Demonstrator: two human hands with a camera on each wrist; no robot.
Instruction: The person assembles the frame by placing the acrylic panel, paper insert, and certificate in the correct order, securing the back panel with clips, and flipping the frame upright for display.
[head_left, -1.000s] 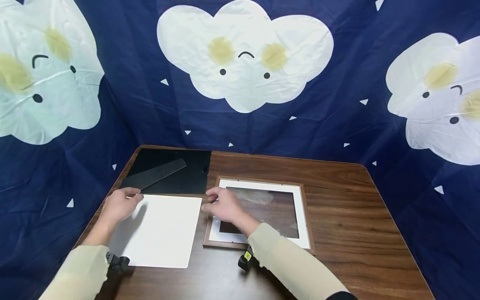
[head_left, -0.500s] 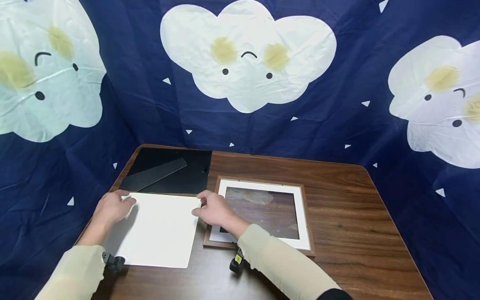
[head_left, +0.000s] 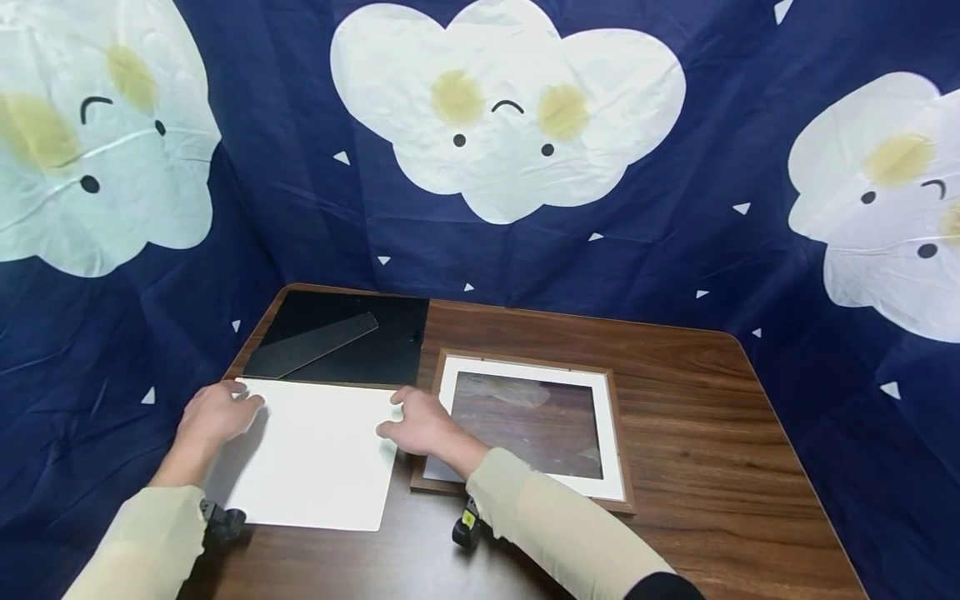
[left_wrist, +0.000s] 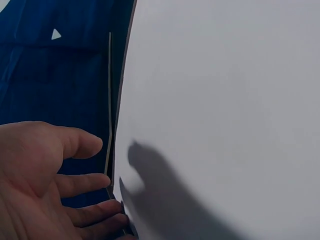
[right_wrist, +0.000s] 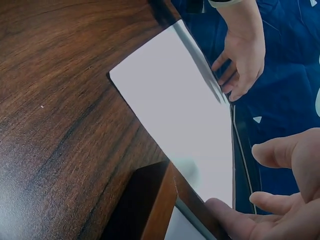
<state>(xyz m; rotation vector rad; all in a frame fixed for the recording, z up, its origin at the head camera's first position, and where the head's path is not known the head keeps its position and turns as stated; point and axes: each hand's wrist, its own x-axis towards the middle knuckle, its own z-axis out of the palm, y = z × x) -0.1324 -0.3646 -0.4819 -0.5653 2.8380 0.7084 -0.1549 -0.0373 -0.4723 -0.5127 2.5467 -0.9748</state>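
Note:
A white rectangular sheet (head_left: 315, 458) lies flat on the left part of the table. My left hand (head_left: 213, 421) is at its far left corner; in the left wrist view the lower fingertips (left_wrist: 120, 219) are right at the sheet's edge while the thumb stands apart. At the far right corner is my right hand (head_left: 422, 423), thumb and fingers spread. One of its fingers (right_wrist: 225, 212) reaches the corner in the right wrist view. Neither hand pinches the sheet. Right of it lies a wooden picture frame (head_left: 624, 467) with a white mat (head_left: 607, 433) around a dark see-through window (head_left: 532, 425).
Behind the sheet lies a black panel (head_left: 397, 337) with a long dark flap (head_left: 322, 343) slanting across it. Wood-grain tabletop (head_left: 712, 433) runs to the right of the frame. Navy cloth (head_left: 525, 267) with cloud prints hangs around the table's back and sides.
Both hands have shifted left. The right hand has come from over the frame's left edge to the sheet's far right corner, and the left hand has moved outward to the far left corner.

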